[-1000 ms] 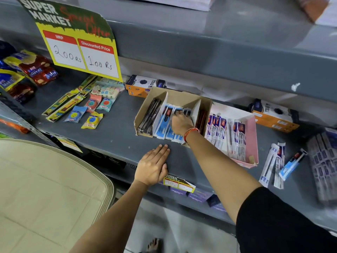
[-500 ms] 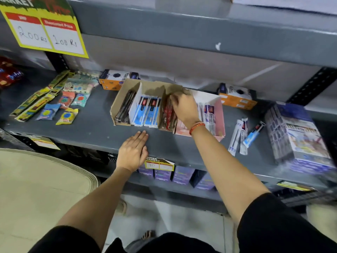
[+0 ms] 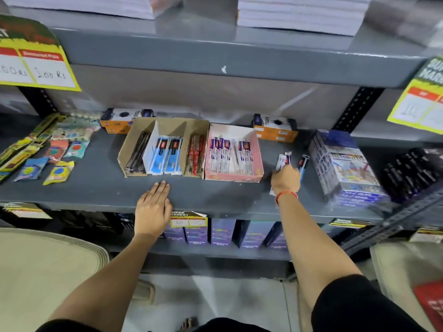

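A brown cardboard box (image 3: 134, 137) with dividers stands on the grey shelf (image 3: 96, 185), holding dark pens, blue pen packets (image 3: 165, 154) and red pens (image 3: 196, 154). Beside it on the right is a pink box (image 3: 257, 152) of white pen packets. My left hand (image 3: 153, 207) rests flat on the shelf's front edge, fingers straight. My right hand (image 3: 285, 179) lies on the loose white pen packets (image 3: 282, 160) to the right of the pink box, next to a loose blue pen (image 3: 304, 164); the fingers curl over the packets.
Two orange boxes (image 3: 275, 133) (image 3: 115, 121) stand at the back. Small colourful sachets (image 3: 57, 171) lie at the left. A blue-white carton (image 3: 345, 168) stands at the right. Yellow price signs (image 3: 36, 61) hang from the upper shelf. Purple boxes (image 3: 223, 232) fill the shelf below.
My right hand has left the brown box and moved right to the loose white packets. My left hand has stayed on the shelf edge. The view has shifted right.
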The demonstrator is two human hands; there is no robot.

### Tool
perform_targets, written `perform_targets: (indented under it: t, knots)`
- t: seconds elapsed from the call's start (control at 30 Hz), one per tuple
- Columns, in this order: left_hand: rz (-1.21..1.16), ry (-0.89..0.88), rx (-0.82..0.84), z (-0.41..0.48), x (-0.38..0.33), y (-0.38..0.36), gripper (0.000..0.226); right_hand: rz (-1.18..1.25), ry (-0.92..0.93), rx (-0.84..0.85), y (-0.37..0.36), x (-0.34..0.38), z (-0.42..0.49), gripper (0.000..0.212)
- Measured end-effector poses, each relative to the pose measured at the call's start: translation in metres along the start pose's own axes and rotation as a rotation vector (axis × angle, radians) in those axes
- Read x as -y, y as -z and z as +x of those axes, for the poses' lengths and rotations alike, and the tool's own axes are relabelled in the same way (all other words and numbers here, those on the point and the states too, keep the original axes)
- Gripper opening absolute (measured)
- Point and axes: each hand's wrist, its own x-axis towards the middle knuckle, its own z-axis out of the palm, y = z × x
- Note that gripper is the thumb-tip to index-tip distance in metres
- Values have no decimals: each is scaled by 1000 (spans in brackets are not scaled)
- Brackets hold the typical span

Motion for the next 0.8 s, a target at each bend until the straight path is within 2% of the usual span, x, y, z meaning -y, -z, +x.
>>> perform_targets:
  t: [0.37, 0.43, 0.53, 0.6, 0.67, 0.73, 0.8]
  knots:
    - [-16, 17, 4, -1, -2, 2, 55, -121, 35, 107, 9, 12, 2, 33]
    - [-14, 19, 7, -2, -2, 1, 55, 17, -31, 92, 9, 8, 8, 31]
    - [-10, 22, 10, -2, -1, 1, 54, 428, -187, 73, 11, 4, 12, 25]
    - [-11, 23, 16, -1, -1, 1, 53, 785, -286, 141, 11, 3, 13, 21]
    - [-11, 26, 21, -1, -1, 1, 54, 1030, -338, 257, 9, 1, 10, 23]
    - [-9, 30, 22, -1, -1, 1, 54, 1096, -319, 328, 6, 3, 5, 12]
    - [-6, 33, 28, -1, -1, 1, 54, 1066, -265, 348, 4, 7, 2, 14]
